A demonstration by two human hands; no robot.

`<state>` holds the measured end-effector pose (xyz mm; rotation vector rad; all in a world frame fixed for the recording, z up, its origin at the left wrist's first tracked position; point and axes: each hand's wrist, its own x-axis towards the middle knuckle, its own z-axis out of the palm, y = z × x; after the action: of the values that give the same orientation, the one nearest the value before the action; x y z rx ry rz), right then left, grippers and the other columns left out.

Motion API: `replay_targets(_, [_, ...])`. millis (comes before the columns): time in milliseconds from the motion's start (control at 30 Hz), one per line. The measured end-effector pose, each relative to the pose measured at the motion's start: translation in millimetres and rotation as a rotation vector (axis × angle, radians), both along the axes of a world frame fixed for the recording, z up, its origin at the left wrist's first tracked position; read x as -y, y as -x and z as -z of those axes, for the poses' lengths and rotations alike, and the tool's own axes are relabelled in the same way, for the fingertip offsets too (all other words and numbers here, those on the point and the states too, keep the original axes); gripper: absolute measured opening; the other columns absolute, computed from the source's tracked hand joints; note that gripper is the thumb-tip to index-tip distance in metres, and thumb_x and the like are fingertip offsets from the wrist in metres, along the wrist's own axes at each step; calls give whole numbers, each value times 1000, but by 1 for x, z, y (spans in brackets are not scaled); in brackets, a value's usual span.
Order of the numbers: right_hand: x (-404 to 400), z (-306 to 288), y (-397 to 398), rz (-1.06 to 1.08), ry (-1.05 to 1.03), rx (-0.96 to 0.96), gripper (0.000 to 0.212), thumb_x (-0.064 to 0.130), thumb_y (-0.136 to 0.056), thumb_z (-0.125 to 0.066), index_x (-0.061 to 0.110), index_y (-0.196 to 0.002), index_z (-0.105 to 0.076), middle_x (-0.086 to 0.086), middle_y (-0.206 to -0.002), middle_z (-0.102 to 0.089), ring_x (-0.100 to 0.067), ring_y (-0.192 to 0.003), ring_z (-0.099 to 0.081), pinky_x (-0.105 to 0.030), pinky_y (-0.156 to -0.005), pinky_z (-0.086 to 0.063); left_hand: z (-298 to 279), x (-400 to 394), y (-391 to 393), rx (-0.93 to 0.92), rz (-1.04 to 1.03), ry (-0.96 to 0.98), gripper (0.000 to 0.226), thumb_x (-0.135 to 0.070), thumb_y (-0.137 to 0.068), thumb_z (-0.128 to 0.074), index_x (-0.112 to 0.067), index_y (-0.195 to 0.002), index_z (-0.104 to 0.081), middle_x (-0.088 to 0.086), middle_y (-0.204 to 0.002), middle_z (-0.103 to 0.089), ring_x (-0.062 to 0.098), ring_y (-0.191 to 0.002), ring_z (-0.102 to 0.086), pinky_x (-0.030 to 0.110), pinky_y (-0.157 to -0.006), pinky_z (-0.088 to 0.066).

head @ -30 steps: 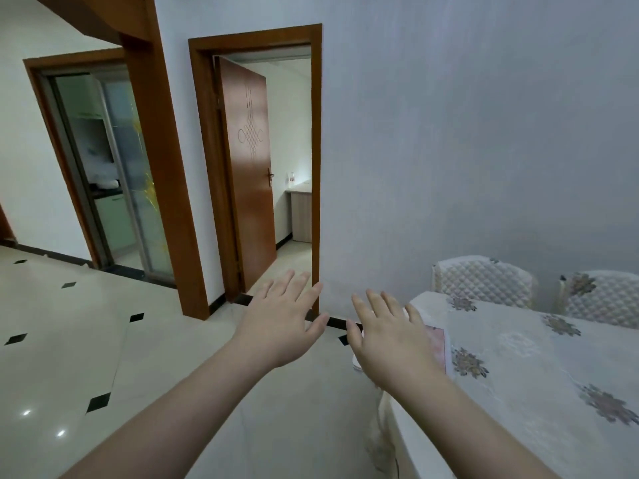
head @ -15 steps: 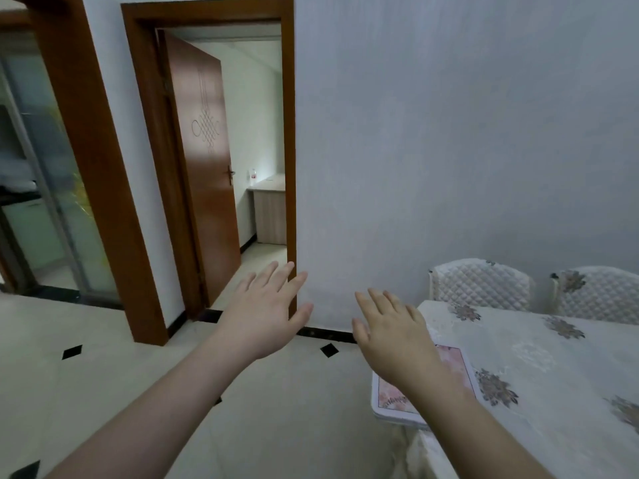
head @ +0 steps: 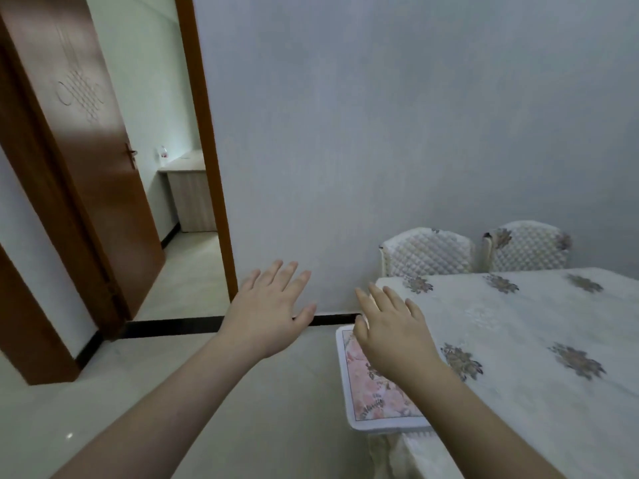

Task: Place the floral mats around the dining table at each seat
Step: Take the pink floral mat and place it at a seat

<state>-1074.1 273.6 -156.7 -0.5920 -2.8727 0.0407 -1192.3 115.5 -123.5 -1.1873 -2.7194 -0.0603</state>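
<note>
Right hand (head: 392,335), fingers extended and grasping nothing, above pink floral mats (head: 371,392), white-bordered, stacked at table edge (head: 518,392).

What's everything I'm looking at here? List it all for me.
floral mats: one stack, pink with white border, at the table's near-left edge, overhanging it
dining table: one, white cloth with grey-brown flowers, right
chairs: two, white quilted covers, behind table by the wall
door: one, brown wood, open, left
bottle: one, clear, on the counter through the doorway
left hand: open, over the floor
right hand: open, above the mats
</note>
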Motion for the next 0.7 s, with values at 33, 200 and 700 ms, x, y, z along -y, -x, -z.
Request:
replay_targets(33, [-14, 7, 4, 28, 16, 1, 72, 43, -88, 6, 26, -155, -16, 0, -163, -14, -19, -150, -10, -44, -119, -11, 5, -18, 9, 6, 25, 3, 63, -58, -101, -18, -33, -157, -3, -4, -166, -1, 18, -153, 4, 42, -124, -2])
replay_targets(200, [-85, 37, 25, 135, 36, 10, 60, 39, -98, -8, 24, -155, -13, -1, -163, -12, -22, -150, -9, -45, -119, -10, 40, -101, 49, 9, 147, 29, 64, -59, -99, -16, -32, -157, -5, -4, -166, -2, 18, -153, 3, 41, -121, 1])
replay_targets(700, [-206, 107, 73, 447, 45, -68, 57, 33, -90, -30, 14, -138, -54, -5, -144, -52, -30, -133, -48, -52, -107, -39, 111, -274, 124, -70, 584, 5, 60, -47, -96, -34, -21, -150, -40, 5, -156, -39, 24, -143, -38, 45, -113, -34])
